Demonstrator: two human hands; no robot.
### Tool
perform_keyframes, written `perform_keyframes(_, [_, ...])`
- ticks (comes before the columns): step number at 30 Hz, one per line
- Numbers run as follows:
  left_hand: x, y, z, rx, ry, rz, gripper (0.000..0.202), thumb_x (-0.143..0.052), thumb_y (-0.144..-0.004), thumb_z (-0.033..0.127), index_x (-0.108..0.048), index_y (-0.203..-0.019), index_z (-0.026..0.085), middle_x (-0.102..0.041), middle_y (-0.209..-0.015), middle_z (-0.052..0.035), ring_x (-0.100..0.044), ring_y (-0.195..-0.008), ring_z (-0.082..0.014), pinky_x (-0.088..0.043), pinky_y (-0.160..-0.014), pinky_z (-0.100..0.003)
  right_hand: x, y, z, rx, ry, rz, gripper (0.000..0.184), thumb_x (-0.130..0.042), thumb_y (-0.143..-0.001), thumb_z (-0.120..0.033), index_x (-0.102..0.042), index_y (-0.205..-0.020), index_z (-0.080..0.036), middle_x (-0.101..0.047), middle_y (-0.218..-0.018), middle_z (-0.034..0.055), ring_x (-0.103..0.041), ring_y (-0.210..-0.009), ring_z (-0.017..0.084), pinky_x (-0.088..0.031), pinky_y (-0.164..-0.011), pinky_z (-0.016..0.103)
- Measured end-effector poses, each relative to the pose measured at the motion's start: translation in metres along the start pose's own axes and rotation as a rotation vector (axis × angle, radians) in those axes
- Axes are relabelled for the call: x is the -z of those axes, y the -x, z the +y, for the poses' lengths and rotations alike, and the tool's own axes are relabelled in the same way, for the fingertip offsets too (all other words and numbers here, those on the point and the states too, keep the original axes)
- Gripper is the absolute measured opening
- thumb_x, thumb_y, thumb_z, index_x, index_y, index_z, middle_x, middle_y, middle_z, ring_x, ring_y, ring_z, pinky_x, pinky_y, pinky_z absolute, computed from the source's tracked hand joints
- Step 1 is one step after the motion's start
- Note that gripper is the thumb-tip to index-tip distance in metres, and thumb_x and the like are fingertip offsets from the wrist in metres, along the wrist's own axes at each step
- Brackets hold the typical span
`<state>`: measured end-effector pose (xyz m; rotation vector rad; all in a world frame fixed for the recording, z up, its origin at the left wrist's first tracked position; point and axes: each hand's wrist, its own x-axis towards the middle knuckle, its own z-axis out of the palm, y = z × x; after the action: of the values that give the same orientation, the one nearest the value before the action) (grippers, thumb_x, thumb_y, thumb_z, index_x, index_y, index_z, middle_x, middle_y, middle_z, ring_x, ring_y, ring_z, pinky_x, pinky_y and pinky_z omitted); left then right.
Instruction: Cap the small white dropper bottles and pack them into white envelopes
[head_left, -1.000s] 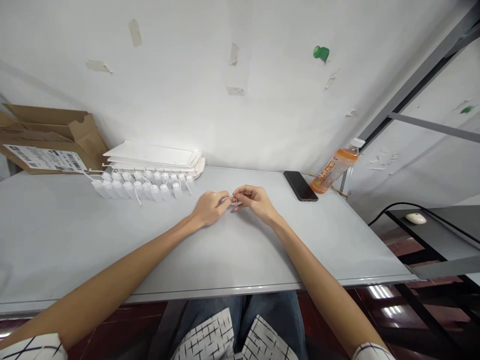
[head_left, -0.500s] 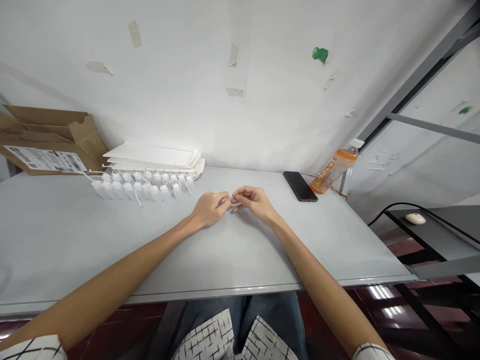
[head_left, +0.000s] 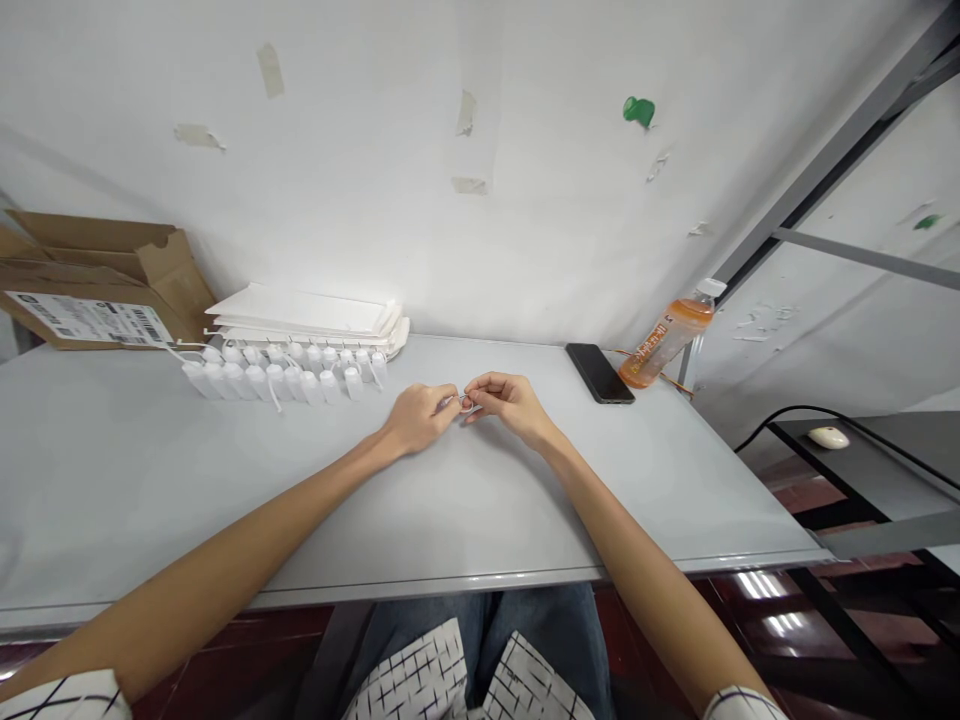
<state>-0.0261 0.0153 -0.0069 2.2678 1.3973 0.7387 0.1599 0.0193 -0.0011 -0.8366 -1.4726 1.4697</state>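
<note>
My left hand (head_left: pixel 425 417) and my right hand (head_left: pixel 511 406) meet over the middle of the table, fingertips nearly touching. Both are closed in a pinch on a thin white strap (head_left: pixel 469 407), which curves in a small loop between them. Whatever else lies inside my left fingers is hidden. To the left, several small white plastic bottles (head_left: pixel 289 381) stand in rows, some with thin white straps sticking out.
Behind the bottles lies a stack of white sheets (head_left: pixel 307 308), beside an open cardboard box (head_left: pixel 97 290). On the right are a black phone (head_left: pixel 600 374) and a bottle of orange drink (head_left: pixel 667 338). A grey metal frame (head_left: pixel 817 150) rises at the table's right end.
The white loop between my fingertips shows slightly more. Both hands stay almost in the same place.
</note>
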Motion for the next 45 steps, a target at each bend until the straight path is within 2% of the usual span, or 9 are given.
perform_keyframes(5, [-0.0004, -0.0005, -0.0006, -0.003, 0.003, -0.006, 0.031, -0.035, -0.084, 0.039, -0.056, -0.069, 0.02, -0.047, -0.054, 0.0007, -0.04, -0.053, -0.0148, -0.027, -0.059, -0.029, 0.0031, -0.0006, 0.0016, -0.034, -0.007, -0.011, 0.032, -0.084, -0.069, -0.036, -0.072, -0.089, -0.013, -0.073, -0.077, 0.0051, -0.071, -0.074, 0.018, -0.062, -0.077, 0.039])
perform_keyframes(8, [-0.0005, -0.0003, -0.0004, -0.001, 0.007, -0.013, 0.032, -0.035, -0.084, 0.039, -0.055, -0.07, 0.02, -0.047, -0.054, 0.0009, -0.04, -0.052, -0.0148, -0.027, -0.058, -0.029, 0.0038, -0.0002, 0.0009, -0.05, 0.01, -0.023, 0.03, -0.083, -0.07, -0.036, -0.074, -0.087, -0.012, -0.074, -0.08, 0.0064, -0.071, -0.075, 0.018, -0.061, -0.079, 0.039])
perform_keyframes(12, [-0.0001, 0.0003, 0.0007, -0.006, -0.004, -0.013, 0.032, -0.035, -0.085, 0.04, -0.055, -0.069, 0.02, -0.047, -0.053, 0.0007, -0.04, -0.052, -0.0151, -0.026, -0.058, -0.029, 0.0045, 0.001, -0.0025, -0.047, 0.054, -0.031, 0.027, -0.081, -0.072, -0.036, -0.075, -0.083, -0.012, -0.073, -0.079, 0.0068, -0.07, -0.077, 0.018, -0.061, -0.076, 0.036])
perform_keyframes(17, [0.0008, 0.0006, 0.0024, -0.013, -0.021, -0.023, 0.031, -0.034, -0.084, 0.037, -0.057, -0.07, 0.021, -0.048, -0.053, 0.0002, -0.041, -0.052, -0.0156, -0.027, -0.058, -0.029, 0.0059, 0.0009, -0.0038, -0.047, 0.092, -0.025, 0.026, -0.08, -0.073, -0.036, -0.075, -0.083, -0.013, -0.071, -0.075, 0.0051, -0.069, -0.073, 0.017, -0.06, -0.064, 0.03])
perform_keyframes(24, [0.0018, 0.001, 0.0031, -0.026, -0.053, -0.038, 0.034, -0.033, -0.086, 0.037, -0.062, -0.077, 0.02, -0.054, -0.056, -0.0011, -0.045, -0.054, -0.0168, -0.028, -0.058, -0.029, 0.0071, 0.0004, -0.0028, -0.035, 0.101, -0.047, 0.029, -0.078, -0.077, -0.039, -0.075, -0.089, -0.013, -0.07, -0.08, 0.0065, -0.067, -0.075, 0.017, -0.061, -0.066, 0.033])
perform_keyframes(35, [0.0005, 0.0009, 0.0027, -0.029, -0.164, -0.06, 0.03, -0.037, -0.087, 0.03, -0.065, -0.079, 0.021, -0.061, -0.059, -0.0024, -0.056, -0.058, -0.0193, -0.031, -0.058, -0.029, 0.0005, 0.0022, -0.005, -0.011, 0.152, -0.022, 0.015, -0.068, -0.078, -0.024, -0.064, -0.091, -0.017, -0.066, -0.073, 0.0016, -0.063, -0.064, 0.013, -0.057, -0.056, 0.027])
perform_keyframes(45, [-0.0026, 0.0021, 0.0003, -0.066, -0.295, -0.076, 0.032, -0.037, -0.089, 0.032, -0.065, -0.08, 0.019, -0.065, -0.063, -0.0051, -0.059, -0.06, -0.0208, -0.028, -0.056, -0.03, -0.0006, 0.0013, 0.001, 0.002, 0.21, -0.036, 0.01, -0.062, -0.077, -0.02, -0.06, -0.086, -0.017, -0.062, -0.071, 0.0, -0.059, -0.059, 0.012, -0.055, -0.057, 0.03])
